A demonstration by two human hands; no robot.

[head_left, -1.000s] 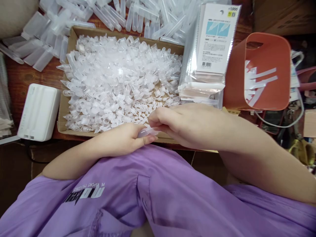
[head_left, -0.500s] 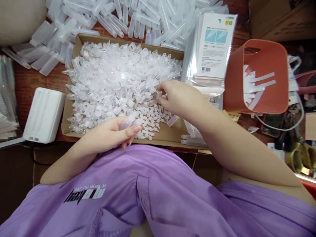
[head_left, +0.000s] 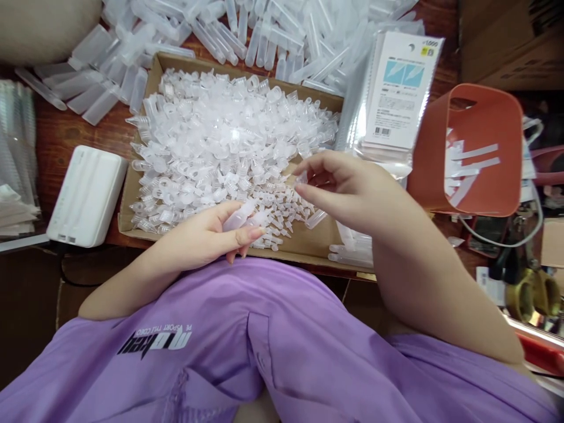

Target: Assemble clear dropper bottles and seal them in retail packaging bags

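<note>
My left hand (head_left: 211,235) is closed around translucent plastic tubes (head_left: 239,216), at least two by the look of their ends, at the near edge of a shallow cardboard box (head_left: 304,251). Between the thumb and fingers of my right hand (head_left: 346,187) is a small clear nozzle cap (head_left: 302,177), held over the box's right part. Clear ribbed nozzle caps (head_left: 220,129) fill most of the box in a heap. Tiny white plugs (head_left: 282,211) lie loose between my two hands. A single tube (head_left: 315,219) rests below my right hand.
Many empty tubes (head_left: 273,35) are piled behind the box. A pack of clear bags with a printed card (head_left: 394,94) leans at its right, beside an orange bin (head_left: 484,194) holding paper strips. A white device (head_left: 86,197) stands left; gold-handled scissors (head_left: 533,291) lie far right.
My right hand has drawn back from the heap of caps toward me, with a nozzle cap now showing in its fingers. My left hand keeps its hold on the tubes. The whole view has shifted slightly.
</note>
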